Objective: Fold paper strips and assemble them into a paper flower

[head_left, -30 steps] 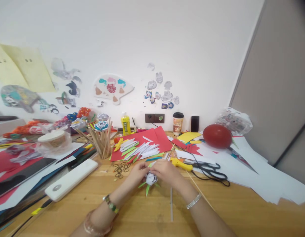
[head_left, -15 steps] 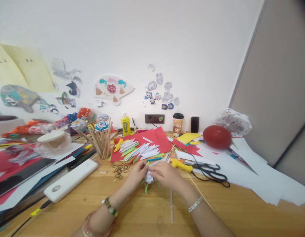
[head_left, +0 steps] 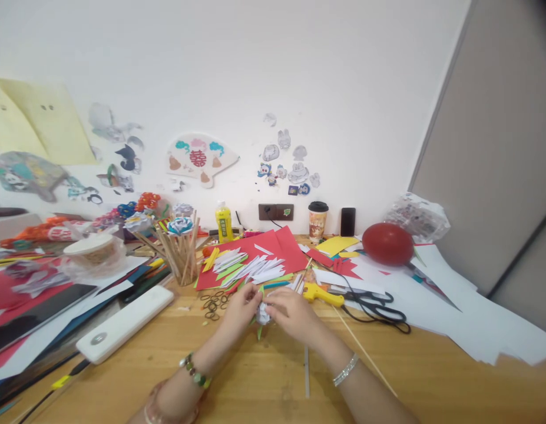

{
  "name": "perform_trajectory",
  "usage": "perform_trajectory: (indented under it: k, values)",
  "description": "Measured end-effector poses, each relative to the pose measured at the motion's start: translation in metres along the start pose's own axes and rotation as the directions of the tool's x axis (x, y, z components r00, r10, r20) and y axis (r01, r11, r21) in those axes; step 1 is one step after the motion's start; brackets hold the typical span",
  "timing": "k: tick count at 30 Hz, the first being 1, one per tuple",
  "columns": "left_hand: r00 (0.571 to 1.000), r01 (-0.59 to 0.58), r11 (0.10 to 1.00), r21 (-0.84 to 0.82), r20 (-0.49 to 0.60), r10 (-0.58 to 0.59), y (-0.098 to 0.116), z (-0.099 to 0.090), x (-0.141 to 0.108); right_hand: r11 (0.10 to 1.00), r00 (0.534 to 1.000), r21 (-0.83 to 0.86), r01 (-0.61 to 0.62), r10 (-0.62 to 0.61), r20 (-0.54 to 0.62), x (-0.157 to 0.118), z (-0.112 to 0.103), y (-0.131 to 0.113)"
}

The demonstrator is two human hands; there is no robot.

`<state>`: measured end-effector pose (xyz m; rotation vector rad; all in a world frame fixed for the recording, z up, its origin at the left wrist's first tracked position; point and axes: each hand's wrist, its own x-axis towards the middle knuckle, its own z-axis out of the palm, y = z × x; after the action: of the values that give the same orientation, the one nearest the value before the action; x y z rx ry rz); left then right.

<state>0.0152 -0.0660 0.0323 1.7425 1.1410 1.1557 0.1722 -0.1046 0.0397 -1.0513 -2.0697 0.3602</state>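
A small white paper flower (head_left: 263,315) with green pointed leaves is held between my two hands above the wooden table. My left hand (head_left: 242,306) pinches it from the left, near a green leaf at the top. On its other side, the fingers of my right hand (head_left: 290,311) are closed on the flower's right edge. Just beyond the hands, folded white and green paper strips (head_left: 259,268) lie on red paper (head_left: 290,250). Several dark rubber bands (head_left: 215,304) lie left of my left hand.
A yellow glue gun (head_left: 323,293) and black scissors (head_left: 379,306) lie to the right, before a red balloon (head_left: 387,243). Sticks stand in a holder (head_left: 183,259) at the left, behind a long white device (head_left: 125,324). A bottle (head_left: 223,222) and a cup (head_left: 318,221) stand by the wall.
Both hands and the flower have shifted slightly up and left in the view. The hold on the flower looks much the same.
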Motion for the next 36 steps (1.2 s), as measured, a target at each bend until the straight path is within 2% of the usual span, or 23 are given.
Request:
perform_trajectory:
  k: [6, 9, 15, 22, 29, 34, 36]
  values:
    - [0.994, -0.059, 0.989, 0.132, -0.08, 0.07, 0.003, 0.001, -0.003, 0.999, 0.999, 0.024, -0.022, 0.023, -0.042, 0.0, 0.006, -0.001]
    - [0.991, -0.089, 0.984, 0.154, -0.085, 0.102, 0.005, 0.0, -0.003, 0.999, 0.998, 0.011, -0.032, 0.033, -0.048, -0.001, 0.003, -0.006]
    - [0.99, -0.096, 0.98, 0.172, -0.088, 0.112, 0.006, -0.001, -0.005, 0.997, 0.998, -0.056, 0.055, -0.056, -0.022, -0.001, 0.003, -0.008]
    - [0.987, -0.113, 0.978, 0.177, -0.095, 0.131, 0.005, 0.002, -0.005, 1.0, 0.994, -0.005, -0.012, 0.012, -0.105, 0.0, 0.002, -0.008]
    - [0.984, -0.128, 0.967, 0.221, -0.094, 0.151, 0.003, 0.001, -0.008, 0.994, 0.993, -0.077, 0.076, -0.082, -0.086, 0.0, 0.0, -0.007]
    - [0.985, -0.126, 0.968, 0.218, -0.086, 0.148, 0.007, 0.001, -0.007, 0.997, 0.994, -0.081, 0.018, -0.026, -0.102, 0.0, -0.001, -0.013]
    - [0.986, -0.122, 0.967, 0.222, -0.082, 0.143, 0.008, 0.0, -0.007, 0.995, 0.996, -0.099, 0.03, -0.038, -0.08, 0.0, 0.001, -0.014]
